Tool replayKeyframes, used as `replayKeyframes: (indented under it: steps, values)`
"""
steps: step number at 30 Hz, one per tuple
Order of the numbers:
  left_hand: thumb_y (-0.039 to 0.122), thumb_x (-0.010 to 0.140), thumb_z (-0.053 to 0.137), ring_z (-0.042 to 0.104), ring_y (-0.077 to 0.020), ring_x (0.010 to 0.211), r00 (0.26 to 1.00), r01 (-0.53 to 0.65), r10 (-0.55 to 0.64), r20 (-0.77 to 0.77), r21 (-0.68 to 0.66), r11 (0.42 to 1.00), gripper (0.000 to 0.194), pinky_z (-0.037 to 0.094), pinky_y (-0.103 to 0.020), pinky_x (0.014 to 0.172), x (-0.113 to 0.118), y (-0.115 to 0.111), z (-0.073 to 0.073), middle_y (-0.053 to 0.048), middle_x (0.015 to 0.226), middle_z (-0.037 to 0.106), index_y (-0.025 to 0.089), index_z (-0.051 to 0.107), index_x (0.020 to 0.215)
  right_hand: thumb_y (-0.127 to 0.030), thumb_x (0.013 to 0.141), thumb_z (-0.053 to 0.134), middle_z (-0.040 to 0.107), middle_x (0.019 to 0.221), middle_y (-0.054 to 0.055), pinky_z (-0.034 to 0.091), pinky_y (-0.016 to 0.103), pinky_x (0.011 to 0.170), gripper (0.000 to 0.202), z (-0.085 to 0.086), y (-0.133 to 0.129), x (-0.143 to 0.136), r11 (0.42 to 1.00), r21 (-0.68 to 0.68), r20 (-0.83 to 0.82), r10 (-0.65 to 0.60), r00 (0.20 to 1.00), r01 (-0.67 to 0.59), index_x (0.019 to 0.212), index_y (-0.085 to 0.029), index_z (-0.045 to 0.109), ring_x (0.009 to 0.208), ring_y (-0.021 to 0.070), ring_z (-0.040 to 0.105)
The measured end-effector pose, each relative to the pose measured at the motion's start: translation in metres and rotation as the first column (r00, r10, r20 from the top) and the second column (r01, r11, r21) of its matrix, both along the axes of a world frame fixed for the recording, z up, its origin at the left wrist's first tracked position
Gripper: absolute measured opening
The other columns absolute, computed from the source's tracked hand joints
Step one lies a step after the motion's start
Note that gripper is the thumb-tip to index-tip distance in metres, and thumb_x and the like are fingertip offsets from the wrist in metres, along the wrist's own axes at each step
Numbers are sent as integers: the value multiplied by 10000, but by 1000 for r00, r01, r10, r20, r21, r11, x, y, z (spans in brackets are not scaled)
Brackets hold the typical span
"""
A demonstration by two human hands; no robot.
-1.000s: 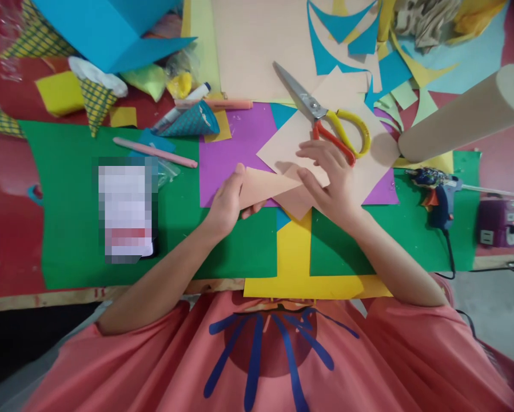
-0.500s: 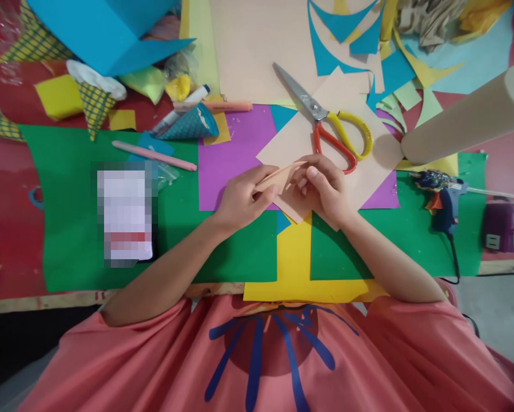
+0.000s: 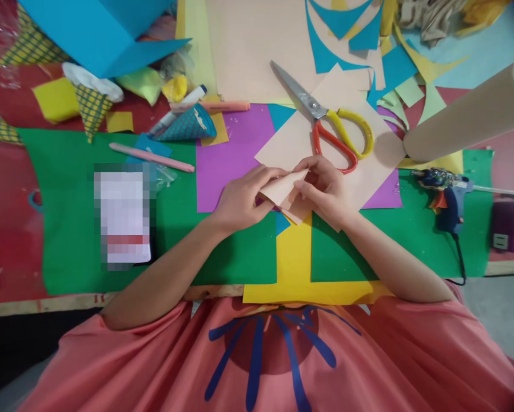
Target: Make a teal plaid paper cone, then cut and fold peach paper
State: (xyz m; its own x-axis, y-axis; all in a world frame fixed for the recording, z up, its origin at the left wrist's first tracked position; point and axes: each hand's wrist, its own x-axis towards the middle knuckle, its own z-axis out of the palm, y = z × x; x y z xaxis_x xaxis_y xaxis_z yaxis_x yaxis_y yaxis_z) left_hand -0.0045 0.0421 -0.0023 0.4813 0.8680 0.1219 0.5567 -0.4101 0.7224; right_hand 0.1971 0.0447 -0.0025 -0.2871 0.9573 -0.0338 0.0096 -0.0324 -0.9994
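Observation:
A small peach piece of paper (image 3: 284,187), curved or folded over itself, is held up between both hands. My left hand (image 3: 244,194) closes on its left side, fingers along the top edge. My right hand (image 3: 327,191) pinches its right corner between thumb and fingers. Beneath them lie a peach sheet (image 3: 368,171) and a purple sheet (image 3: 214,177). Just beyond my right hand, scissors (image 3: 314,107) with a red and a yellow handle rest on the peach sheet, blades pointing to the upper left.
A phone (image 3: 123,217), its screen blurred, lies left on green paper (image 3: 68,229). A pink pen (image 3: 151,157) and a blue patterned cone (image 3: 188,125) are beyond it. On the right are a glue gun (image 3: 449,200) and a pale rolled tube (image 3: 466,114). Blue offcuts (image 3: 342,17) lie at the back.
The peach paper has turned, so that a broad face now shows instead of its thin edge. My right thumb has moved left onto the paper.

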Motion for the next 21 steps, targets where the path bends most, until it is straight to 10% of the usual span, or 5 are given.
replayKeyframes:
  steps: [12, 21]
  values:
    - [314, 927, 534, 639, -121, 740, 988, 36, -24, 154, -76, 996, 221, 459, -209, 649, 2, 1, 0, -4, 832, 700, 205, 722, 967, -283, 847, 624, 667, 848, 29, 448, 268, 667, 113, 2, 1, 0, 974, 166, 256, 107, 961, -153, 853, -172, 641, 755, 131, 594]
    - [455, 812, 591, 540, -127, 612, 950, -145, 209, 233, -266, 953, 328, 410, -227, 524, -1, 5, 2, 0, 675, 618, 145, 658, 727, -409, 859, 654, 553, 679, -32, 355, 232, 556, 271, 4, 2, 0, 998, 24, 151, 61, 987, -66, 751, -177, 565, 625, 85, 480]
